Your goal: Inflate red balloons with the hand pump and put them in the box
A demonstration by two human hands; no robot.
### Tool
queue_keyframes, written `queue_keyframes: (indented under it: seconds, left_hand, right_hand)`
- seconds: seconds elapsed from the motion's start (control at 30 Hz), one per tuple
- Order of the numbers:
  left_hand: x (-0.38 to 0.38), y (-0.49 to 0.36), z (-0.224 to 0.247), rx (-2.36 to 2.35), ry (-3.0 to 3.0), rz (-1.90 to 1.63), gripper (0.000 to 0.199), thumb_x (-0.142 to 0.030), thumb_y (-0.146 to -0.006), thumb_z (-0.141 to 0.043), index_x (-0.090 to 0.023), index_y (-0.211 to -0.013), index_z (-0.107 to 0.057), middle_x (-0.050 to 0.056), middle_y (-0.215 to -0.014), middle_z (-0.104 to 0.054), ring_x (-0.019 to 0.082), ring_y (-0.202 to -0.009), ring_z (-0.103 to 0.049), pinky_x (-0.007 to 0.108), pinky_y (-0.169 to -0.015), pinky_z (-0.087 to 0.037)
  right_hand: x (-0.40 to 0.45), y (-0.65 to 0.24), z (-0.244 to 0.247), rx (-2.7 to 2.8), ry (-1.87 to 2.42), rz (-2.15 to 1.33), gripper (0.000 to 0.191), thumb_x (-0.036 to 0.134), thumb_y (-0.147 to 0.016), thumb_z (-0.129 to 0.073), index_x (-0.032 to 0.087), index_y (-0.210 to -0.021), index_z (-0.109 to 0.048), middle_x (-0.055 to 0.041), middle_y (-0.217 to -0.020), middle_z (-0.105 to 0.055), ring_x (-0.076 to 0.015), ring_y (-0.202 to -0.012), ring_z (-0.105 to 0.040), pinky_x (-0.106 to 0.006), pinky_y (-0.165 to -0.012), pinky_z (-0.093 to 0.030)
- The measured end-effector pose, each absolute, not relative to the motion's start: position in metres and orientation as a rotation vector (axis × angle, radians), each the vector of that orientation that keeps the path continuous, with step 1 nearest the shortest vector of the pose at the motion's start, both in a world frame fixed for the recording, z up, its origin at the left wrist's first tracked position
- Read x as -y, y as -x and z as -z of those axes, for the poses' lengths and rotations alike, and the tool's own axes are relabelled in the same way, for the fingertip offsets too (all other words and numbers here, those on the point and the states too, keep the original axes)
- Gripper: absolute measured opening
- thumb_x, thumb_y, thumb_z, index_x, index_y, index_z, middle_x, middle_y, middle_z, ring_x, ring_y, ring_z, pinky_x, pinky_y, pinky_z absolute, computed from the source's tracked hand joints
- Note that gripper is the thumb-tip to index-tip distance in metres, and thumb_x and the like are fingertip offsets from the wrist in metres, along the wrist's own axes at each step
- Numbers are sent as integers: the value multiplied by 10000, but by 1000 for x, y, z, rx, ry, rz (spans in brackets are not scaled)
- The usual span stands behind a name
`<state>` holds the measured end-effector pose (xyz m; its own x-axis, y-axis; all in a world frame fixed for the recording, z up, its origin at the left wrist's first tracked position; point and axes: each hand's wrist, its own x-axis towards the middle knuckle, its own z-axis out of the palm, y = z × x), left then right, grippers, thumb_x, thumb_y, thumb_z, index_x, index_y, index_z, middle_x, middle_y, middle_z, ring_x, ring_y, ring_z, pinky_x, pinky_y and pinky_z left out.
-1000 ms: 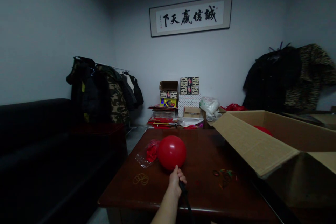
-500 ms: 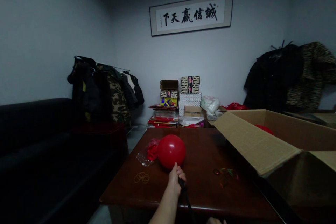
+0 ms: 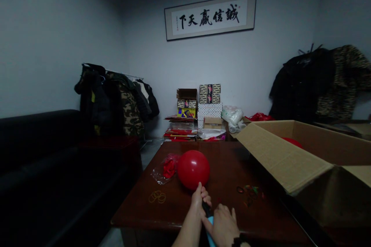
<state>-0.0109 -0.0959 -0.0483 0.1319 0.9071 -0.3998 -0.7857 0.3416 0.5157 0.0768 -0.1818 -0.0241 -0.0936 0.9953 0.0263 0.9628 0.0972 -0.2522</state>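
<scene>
A round, inflated red balloon (image 3: 193, 170) stands over the dark wooden table. My left hand (image 3: 200, 200) is closed at its neck and round the black nozzle end of a pump. Lower down, the pump's light blue body (image 3: 210, 232) shows beside my right hand (image 3: 223, 224), which wears a black band at the wrist. The right palm lies against the pump, thumb across it and fingers stretched out. Left of the balloon lies a clear plastic bag with red balloons (image 3: 169, 168). Yellow rubber bands (image 3: 157, 197) rest near the table's left front.
An open cardboard box (image 3: 286, 154) with something red inside stands at the right. Small coloured bands (image 3: 249, 193) lie on the table (image 3: 150, 216) near it. Stacked boxes (image 3: 210, 112) are behind, a black sofa (image 3: 37, 170) is at the left, and coats hang on both sides.
My right hand has come up from the bottom edge onto the pump, whose blue part now shows. The balloon and my left hand have shifted slightly right, and the balloon looks a little bigger.
</scene>
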Motion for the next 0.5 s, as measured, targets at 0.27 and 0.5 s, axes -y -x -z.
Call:
queue_keyframes:
  seconds: [0.27,0.5]
  left_hand:
    - [93,9,61,-737,-175,-1267,352,-421,-839,-603,-203,-638,-415,-79,-446,-342,68,-337,-325,205,-369,-250]
    - [83,9,49,-742,-133,-1228,353,-381,-919,-488,-195,-636,-391,-94,-432,-292,49,-311,-279,159,-357,-194]
  right_hand:
    - [184,-79,41,2138,2029,-291,578,525,-887,-360,87,-1135,-645,-218,-1297,-561,-337,-1282,-439,-601,-1077,-233]
    - [198,-88,51,2174,2026,-155,471,471,-844,-440,132,-1051,-695,-185,-1273,-589,-347,-1321,-390,-624,-1104,-160]
